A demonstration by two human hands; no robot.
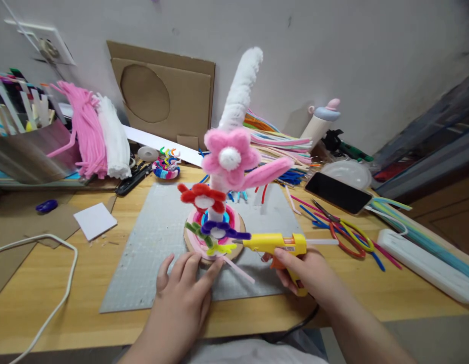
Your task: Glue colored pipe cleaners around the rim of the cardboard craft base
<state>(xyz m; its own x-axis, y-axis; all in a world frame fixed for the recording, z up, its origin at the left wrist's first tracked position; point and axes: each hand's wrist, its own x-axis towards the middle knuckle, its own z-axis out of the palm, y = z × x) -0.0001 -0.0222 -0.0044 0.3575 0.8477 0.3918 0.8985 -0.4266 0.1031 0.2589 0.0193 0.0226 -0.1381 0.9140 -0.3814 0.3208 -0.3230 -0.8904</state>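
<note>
Nearest, my left hand (183,285) lies spread on the grey cutting mat (143,253), its fingertips touching the rim of the round cardboard base (234,247) of the fuzzy pipe-cleaner flower tree (227,167). My right hand (308,273) has its grip closed around the yellow hot glue gun (276,243), nozzle pointing at the purple flower (219,230) low on the tree. Farther back, bundled pink and white pipe cleaners (98,134) lie on the wooden surface (48,283) beside a brown cardboard sheet (162,96) leaning on the wall.
</note>
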